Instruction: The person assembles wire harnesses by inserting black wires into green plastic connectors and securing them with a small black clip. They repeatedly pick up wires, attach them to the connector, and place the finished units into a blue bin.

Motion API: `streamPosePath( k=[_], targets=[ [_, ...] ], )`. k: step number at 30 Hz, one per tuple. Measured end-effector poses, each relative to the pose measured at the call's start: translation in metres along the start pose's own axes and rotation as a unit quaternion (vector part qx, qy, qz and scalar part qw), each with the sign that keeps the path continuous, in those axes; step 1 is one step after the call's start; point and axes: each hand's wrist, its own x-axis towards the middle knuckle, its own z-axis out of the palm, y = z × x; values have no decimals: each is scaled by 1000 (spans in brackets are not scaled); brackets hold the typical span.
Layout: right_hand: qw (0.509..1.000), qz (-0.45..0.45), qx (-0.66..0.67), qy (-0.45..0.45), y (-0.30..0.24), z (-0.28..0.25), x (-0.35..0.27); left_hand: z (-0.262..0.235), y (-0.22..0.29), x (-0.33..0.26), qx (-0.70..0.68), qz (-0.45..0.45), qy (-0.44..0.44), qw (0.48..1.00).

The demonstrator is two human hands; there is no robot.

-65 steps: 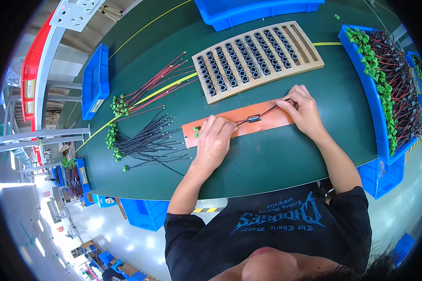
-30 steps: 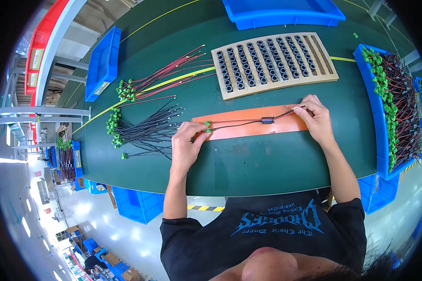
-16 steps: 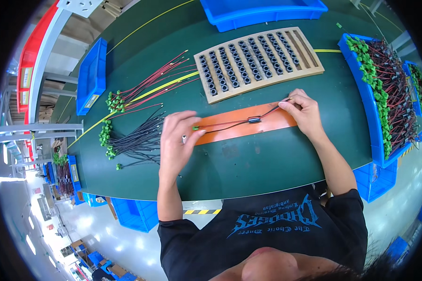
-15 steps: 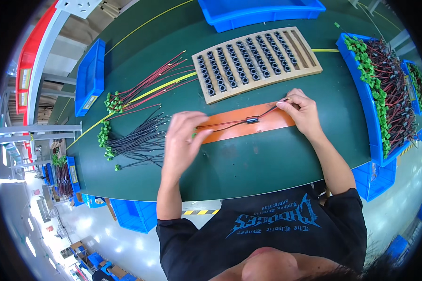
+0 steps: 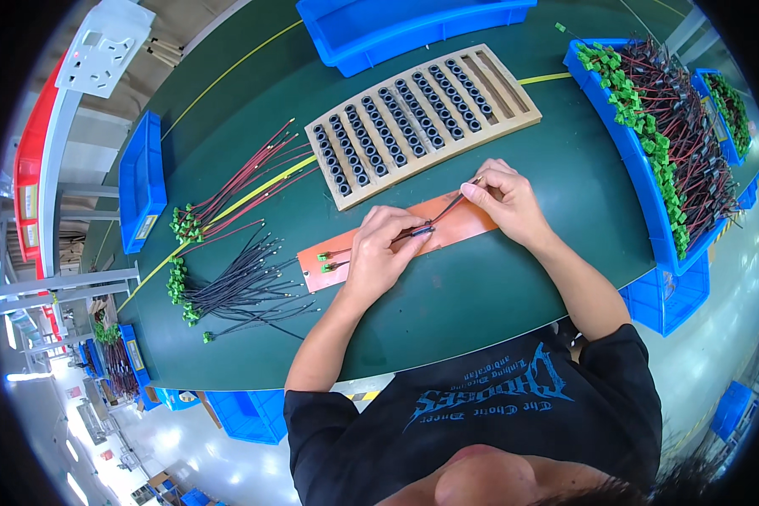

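Over an orange strip, my left hand is closed, its fingertips pinching a small black cylinder with thin wires running through it. On the left, the ends of these wires carry two green connectors, which lie on the strip. My right hand pinches the other end of the wires, holding it taut up and to the right. Its fingers partly hide the wire tips. Just beyond both hands stands a wooden rack with rows of black cylinders.
Left of the strip lie black wires and red wires, both with green connectors. A blue bin at the right holds many wire assemblies. Other blue trays stand at the far edge and far left of the green table.
My left hand has moved right along the wires and closed on the black cylinder. The green connectors now show left of it. My right hand keeps its pinch; the whole view has shifted.
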Motion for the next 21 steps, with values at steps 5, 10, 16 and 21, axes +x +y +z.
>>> streamPosePath(
  k=[5, 10, 16, 21],
  targets=[
    [1000, 10, 16, -2, -3, 0, 0, 4, -3, -4, -3, 0, 23, 1000],
    [1000, 1, 5, 2, -2, -1, 0, -4, 5, 0, -5, -23, -25, 999],
    [999, -29, -34, 9, -1, 2, 0, -2, 4, 5, 14, 38, -37, 999],
    [995, -56, -85, -15, -5, 3, -2, 6, 8, -2, -137, -129, -16, 982]
  ],
)
